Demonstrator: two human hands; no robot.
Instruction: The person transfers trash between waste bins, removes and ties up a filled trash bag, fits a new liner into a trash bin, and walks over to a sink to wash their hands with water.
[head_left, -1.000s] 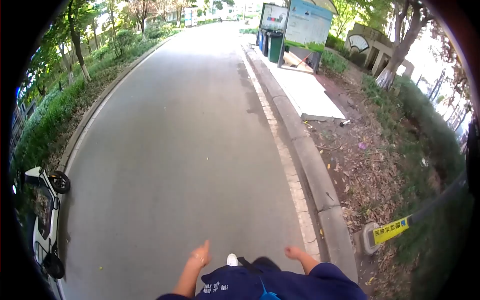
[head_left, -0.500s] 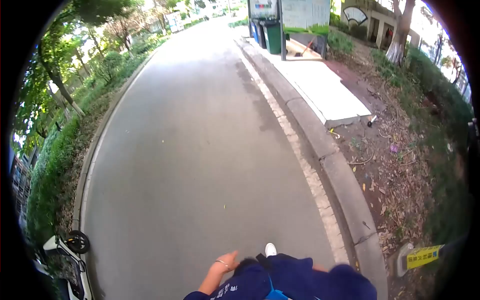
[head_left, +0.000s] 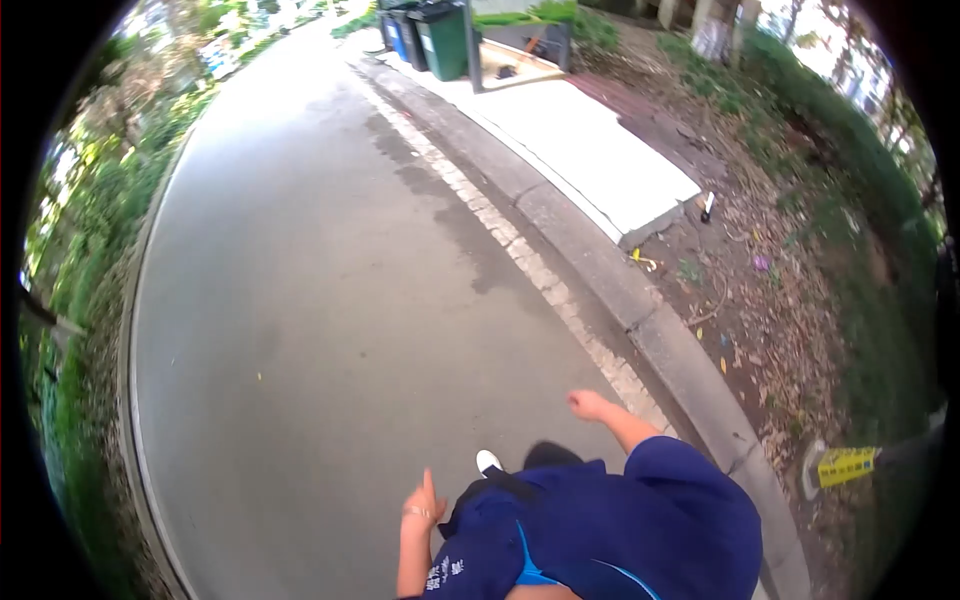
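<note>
My left hand point(head_left: 424, 503) hangs in front of my waist over the grey road, a bracelet on its wrist. One finger points straight forward, and nothing shows in the hand. Farther right and forward, my right hand point(head_left: 588, 404) swings out with its fingers curled in and nothing visible in them. The nearest thing below it is the pale strip along the kerb. A white shoe point(head_left: 488, 461) shows between the hands, ahead of my dark blue shirt point(head_left: 640, 510).
A concrete kerb point(head_left: 690, 370) curves along the right, beside leaf-strewn soil. Ahead on the right are a white slab point(head_left: 600, 150) and a green bin point(head_left: 441, 45). A yellow-labelled post base point(head_left: 845, 466) stands at the right; bushes line the left.
My right hand has swung forward into view. The view has turned towards the right, the bins and slab have come nearer, and the scooter at the lower left has left the frame.
</note>
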